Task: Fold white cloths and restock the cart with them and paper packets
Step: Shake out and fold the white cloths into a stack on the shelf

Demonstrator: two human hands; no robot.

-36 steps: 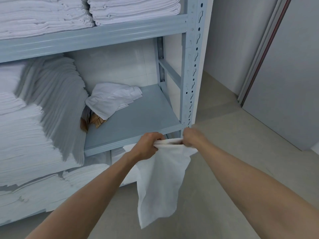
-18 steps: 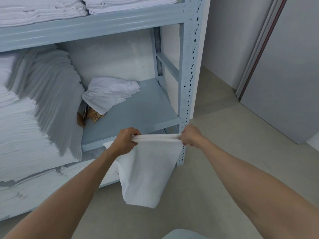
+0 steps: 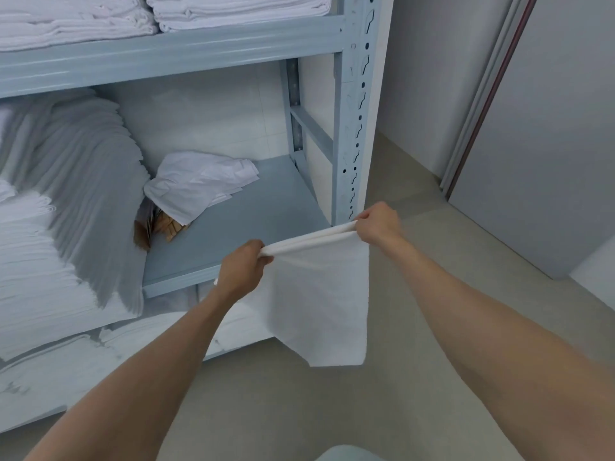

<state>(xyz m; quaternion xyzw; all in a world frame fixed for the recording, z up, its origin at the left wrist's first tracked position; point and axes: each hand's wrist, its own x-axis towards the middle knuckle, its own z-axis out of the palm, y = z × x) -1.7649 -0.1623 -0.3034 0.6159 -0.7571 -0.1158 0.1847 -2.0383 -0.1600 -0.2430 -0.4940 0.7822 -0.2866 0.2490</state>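
Both hands hold one white cloth [image 3: 319,294] stretched between them in front of the grey metal shelving unit [image 3: 352,121]. The left hand [image 3: 241,269] has its fingers curled around the cloth's upper left corner, and the right hand [image 3: 377,222] pinches the upper right corner, higher and farther from the camera. The top edge runs taut and doubled between the two grips, sloping upward to the right, while the rest of the cloth hangs flat below, its lower edge above the beige floor [image 3: 432,227].

No brand, label or writing can be read on anything in view.

Compared with half a second ago, the hands are farther apart and the top edge is pulled tighter; a second ago they were nearly touching, with the cloth bunched and hanging long and narrow.

On the middle shelf board [image 3: 266,207] behind the hands lies a crumpled white cloth [image 3: 199,184], partly covering brown paper packets [image 3: 163,224] at its lower left. Tall stacks of folded white cloths [image 3: 66,211] fill the left side of that shelf, and more folded stacks [image 3: 233,8] sit on the shelf above.
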